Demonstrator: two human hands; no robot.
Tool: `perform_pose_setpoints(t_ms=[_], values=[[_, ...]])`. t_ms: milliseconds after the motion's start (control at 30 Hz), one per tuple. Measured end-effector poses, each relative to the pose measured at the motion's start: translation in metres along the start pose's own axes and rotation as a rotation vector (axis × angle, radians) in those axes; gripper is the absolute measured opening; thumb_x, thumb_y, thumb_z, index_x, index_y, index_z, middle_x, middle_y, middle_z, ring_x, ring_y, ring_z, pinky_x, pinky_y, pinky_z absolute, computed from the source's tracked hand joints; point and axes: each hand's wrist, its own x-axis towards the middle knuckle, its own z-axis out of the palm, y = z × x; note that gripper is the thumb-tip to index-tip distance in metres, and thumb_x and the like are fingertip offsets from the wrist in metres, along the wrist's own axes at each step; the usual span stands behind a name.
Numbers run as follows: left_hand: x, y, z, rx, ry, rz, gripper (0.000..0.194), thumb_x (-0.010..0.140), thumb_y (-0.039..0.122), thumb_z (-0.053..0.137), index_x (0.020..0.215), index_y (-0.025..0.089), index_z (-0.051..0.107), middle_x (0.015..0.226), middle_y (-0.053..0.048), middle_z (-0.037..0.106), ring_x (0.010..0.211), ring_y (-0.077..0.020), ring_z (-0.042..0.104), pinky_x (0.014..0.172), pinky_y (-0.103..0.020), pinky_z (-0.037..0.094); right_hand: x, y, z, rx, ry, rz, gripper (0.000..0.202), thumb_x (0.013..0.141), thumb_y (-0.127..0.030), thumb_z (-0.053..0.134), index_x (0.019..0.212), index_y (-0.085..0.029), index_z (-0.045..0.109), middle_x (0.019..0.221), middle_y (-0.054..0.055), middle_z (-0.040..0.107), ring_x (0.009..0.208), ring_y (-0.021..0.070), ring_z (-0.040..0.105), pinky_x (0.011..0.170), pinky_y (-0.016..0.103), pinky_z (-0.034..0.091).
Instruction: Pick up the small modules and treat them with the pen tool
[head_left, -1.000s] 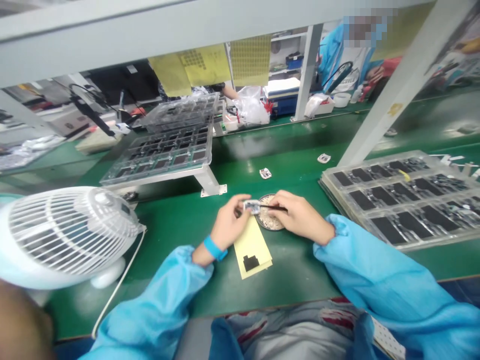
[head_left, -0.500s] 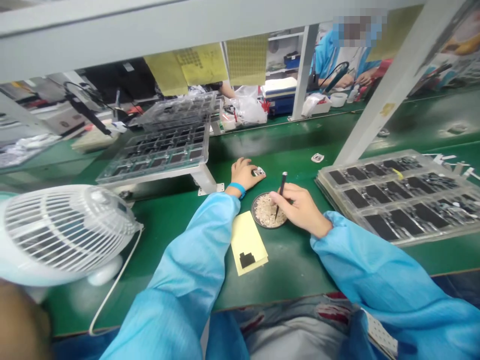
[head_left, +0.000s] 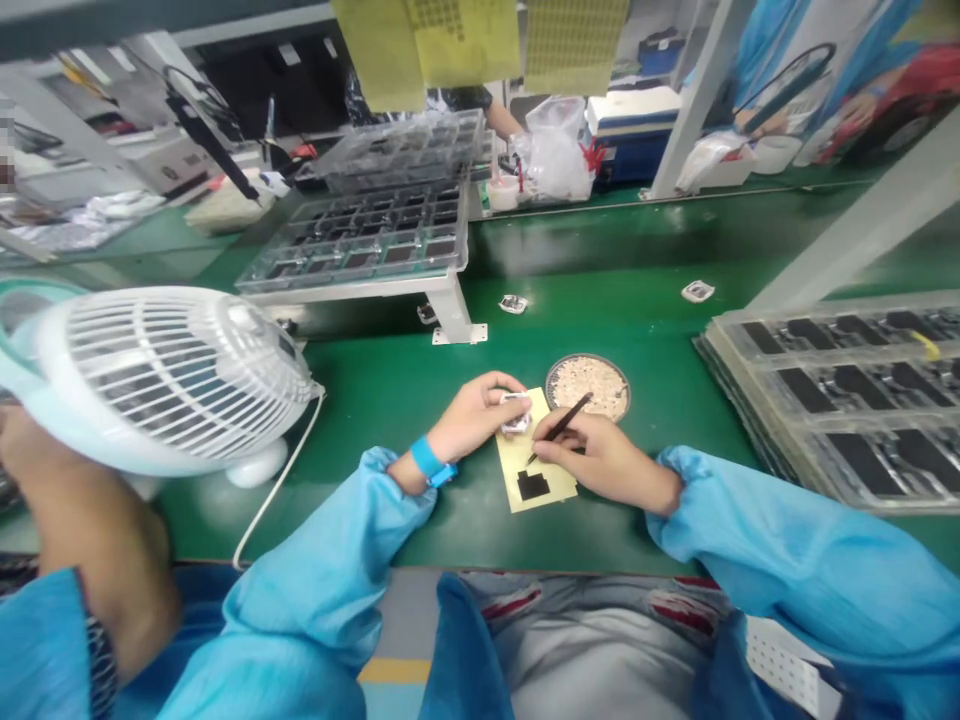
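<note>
Head view: at the green bench [head_left: 465,530], the right hand [head_left: 604,455] has left the round dish [head_left: 589,382], the left hand [head_left: 476,415] the far side; work now seems centred on the yellow card [head_left: 520,453]. Right fingers grip 1 slim dark tool [head_left: 571,415]; left fingers pinch 1 white part [head_left: 517,424] at the card's far end; the tip sits near the black patch [head_left: 533,487].

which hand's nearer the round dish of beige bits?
Right. The right hand, holding a dark pointed tool, is at the near edge of the round dish; the left hand, holding a white part, is farther off to the dish's left.
</note>
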Motion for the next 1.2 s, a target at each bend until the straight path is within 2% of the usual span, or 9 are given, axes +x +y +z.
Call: perform_pose_setpoints(t_ms=[67,167,267,400,500,567,633,733,1200], values=[[0.000,-0.005,0.002,0.042,-0.039,0.015,0.031,0.077,0.034,0.076,0.092,0.015,0.058,0.066,-0.001,0.068,0.055,-0.0112,0.062,0.054,-0.022,0.049,0.000,0.002,-0.001,-0.010,0.005,-0.005,0.021,0.088,-0.035,0.068,0.097,-0.017,0.065,0.087,0.004,0.070,0.078,0.0155,0.069,0.070,0.027,0.058],[0.003,-0.008,0.002,0.093,-0.098,0.027,0.022,0.081,0.026,0.070,0.094,0.015,0.057,0.067,0.000,0.067,0.055,-0.0101,0.062,0.056,-0.022,0.050,0.000,0.003,-0.002,-0.037,-0.004,-0.033,0.018,0.088,-0.035,0.067,0.094,-0.017,0.065,0.091,0.005,0.070,0.080,0.0156,0.070,0.073,0.028,0.059],[0.003,-0.010,0.000,0.121,-0.109,0.038,0.018,0.082,0.019,0.066,0.096,0.016,0.056,0.073,0.000,0.068,0.058,-0.0096,0.062,0.056,-0.021,0.050,-0.001,0.002,0.000,-0.051,0.001,-0.052,0.018,0.088,-0.034,0.068,0.093,-0.017,0.066,0.090,0.005,0.070,0.081,0.0162,0.070,0.074,0.029,0.060],[0.001,-0.016,-0.001,0.162,-0.110,0.100,0.019,0.082,0.019,0.065,0.099,0.018,0.056,0.076,-0.001,0.068,0.064,-0.0122,0.065,0.059,-0.023,0.052,-0.003,-0.003,-0.002,0.013,0.025,-0.050,0.018,0.088,-0.034,0.069,0.090,-0.017,0.066,0.086,0.005,0.071,0.076,0.0159,0.072,0.069,0.028,0.061],[0.000,-0.021,0.000,0.192,-0.094,0.111,0.020,0.082,0.020,0.064,0.101,0.019,0.056,0.077,-0.001,0.068,0.065,-0.0136,0.067,0.058,-0.024,0.054,-0.002,-0.009,-0.011,0.032,0.162,-0.134,0.015,0.088,-0.033,0.069,0.088,-0.018,0.066,0.085,0.005,0.072,0.073,0.0168,0.072,0.067,0.029,0.062],[0.000,-0.023,0.001,0.191,-0.087,0.115,0.020,0.082,0.019,0.063,0.101,0.019,0.056,0.081,-0.002,0.069,0.067,-0.0145,0.068,0.059,-0.025,0.055,0.001,-0.013,-0.019,-0.113,0.301,-0.240,0.010,0.086,-0.030,0.072,0.088,-0.020,0.069,0.088,0.006,0.074,0.079,0.0192,0.072,0.075,0.034,0.062],[0.000,-0.023,0.001,0.191,-0.087,0.127,0.021,0.082,0.017,0.061,0.101,0.019,0.056,0.083,-0.003,0.070,0.069,-0.0147,0.068,0.060,-0.026,0.057,0.004,-0.014,-0.025,-0.297,0.377,-0.331,0.008,0.084,-0.027,0.074,0.090,-0.021,0.073,0.090,0.006,0.075,0.085,0.0212,0.072,0.083,0.037,0.061],[-0.001,-0.023,0.002,0.181,-0.083,0.127,0.021,0.081,0.016,0.062,0.101,0.020,0.055,0.082,-0.002,0.069,0.070,-0.0147,0.068,0.060,-0.026,0.058,0.008,-0.012,-0.029,-0.398,0.356,-0.393,0.010,0.083,-0.025,0.075,0.092,-0.023,0.076,0.090,0.004,0.077,0.086,0.0215,0.073,0.086,0.038,0.060],[-0.002,-0.020,0.002,0.176,-0.069,0.114,0.021,0.081,0.016,0.063,0.100,0.018,0.055,0.081,-0.002,0.070,0.065,-0.0132,0.068,0.059,-0.024,0.055,0.006,-0.009,-0.027,-0.405,0.306,-0.437,0.009,0.083,-0.020,0.074,0.092,-0.023,0.073,0.094,0.003,0.077,0.088,0.0193,0.073,0.084,0.035,0.060]])
